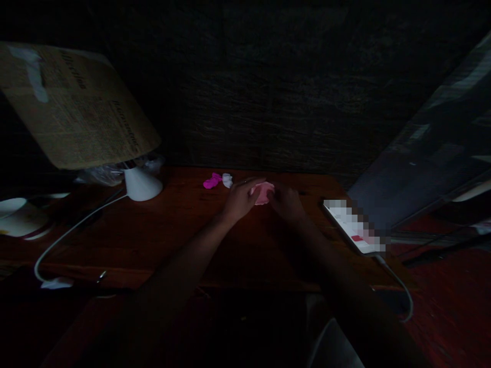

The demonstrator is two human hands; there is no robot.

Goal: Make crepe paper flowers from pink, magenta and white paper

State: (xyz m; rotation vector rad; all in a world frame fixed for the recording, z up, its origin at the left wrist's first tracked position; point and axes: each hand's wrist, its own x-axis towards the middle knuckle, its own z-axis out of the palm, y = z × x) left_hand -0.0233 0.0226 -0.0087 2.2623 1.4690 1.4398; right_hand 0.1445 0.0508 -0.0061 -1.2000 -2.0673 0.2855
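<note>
Between my two hands is a flat, rounded pink piece of what looks like modelling clay (263,194), with an uneven edge. My left hand (240,201) grips its left side, thumb pressed on the near face. On the right side my right hand (287,202) holds it too, its thumb lying on the pink surface; this hand is in deep shadow. Fingers behind the piece are hidden. Just beyond my left hand, a magenta lump (212,181) and a small white lump (227,180) lie side by side on the wooden table (176,225).
A lamp with a white base (143,185) and a newspaper-covered shade (80,105) stands at left, its cable (76,225) running over the front edge. A white cup (25,217) lies at far left. At right is a phone or tablet (355,227) with a cable. A dark wall rises behind.
</note>
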